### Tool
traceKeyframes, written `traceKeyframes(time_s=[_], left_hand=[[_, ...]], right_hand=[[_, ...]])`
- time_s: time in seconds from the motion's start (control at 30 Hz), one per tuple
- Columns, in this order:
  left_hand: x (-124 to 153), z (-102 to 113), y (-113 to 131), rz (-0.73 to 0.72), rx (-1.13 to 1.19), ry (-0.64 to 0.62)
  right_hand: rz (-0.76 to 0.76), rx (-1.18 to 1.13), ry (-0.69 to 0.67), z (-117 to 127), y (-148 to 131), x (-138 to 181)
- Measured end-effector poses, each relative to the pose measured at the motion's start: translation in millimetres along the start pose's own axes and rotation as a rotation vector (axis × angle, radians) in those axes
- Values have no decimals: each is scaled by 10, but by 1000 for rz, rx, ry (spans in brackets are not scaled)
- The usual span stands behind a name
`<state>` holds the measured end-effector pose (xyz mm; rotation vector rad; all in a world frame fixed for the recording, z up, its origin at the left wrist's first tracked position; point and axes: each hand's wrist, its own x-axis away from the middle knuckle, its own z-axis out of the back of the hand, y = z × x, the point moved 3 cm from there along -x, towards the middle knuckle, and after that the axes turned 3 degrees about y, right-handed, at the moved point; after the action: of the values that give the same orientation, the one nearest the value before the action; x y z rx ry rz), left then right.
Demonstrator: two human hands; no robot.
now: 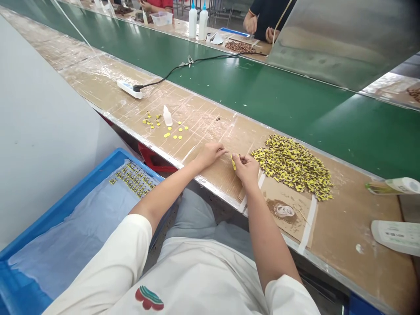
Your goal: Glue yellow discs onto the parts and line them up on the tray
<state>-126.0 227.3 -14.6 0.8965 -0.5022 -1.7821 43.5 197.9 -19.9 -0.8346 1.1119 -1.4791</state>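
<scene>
My right hand has its fingers closed around small yellow pieces, held above the cardboard-covered bench. Just left of it, the fingers of my left hand are pinched together; anything between them is too small to make out. A large heap of small yellow-and-dark-brown pieces lies right beside my right hand. Farther left, a small white dropper bottle stands upright among loose yellow discs and several yellow pieces with dark parts on them.
A blue tray with a white cloth holds rows of yellow-and-dark pieces at lower left. A wet patch with a clear plastic cap is near the bench edge. A power strip lies by the green belt. Across it, people's hands work.
</scene>
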Motion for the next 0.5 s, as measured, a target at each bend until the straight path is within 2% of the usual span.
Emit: traceKeyframes(time_s=[0.13,0.23,0.27,0.37,0.43,0.5], left_hand=[[1,81,-62,470,554,227],[86,139,51,590,847,237],[150,152,102,640,1048,206],[464,225,251,820,1635,101],[758,341,276,910,1776,156],[1095,506,241,910,1777,298]], right_hand=[[-218,-376,-55,-97,-75,90],[-268,-489,-79,-152,-200,216],[-280,-510,-102,-184,-253,277],[-313,-550,-232,-364,-435,516],[-319,-568,-344,-550,-550,711],[-321,-586,-462,-787,-636,923]])
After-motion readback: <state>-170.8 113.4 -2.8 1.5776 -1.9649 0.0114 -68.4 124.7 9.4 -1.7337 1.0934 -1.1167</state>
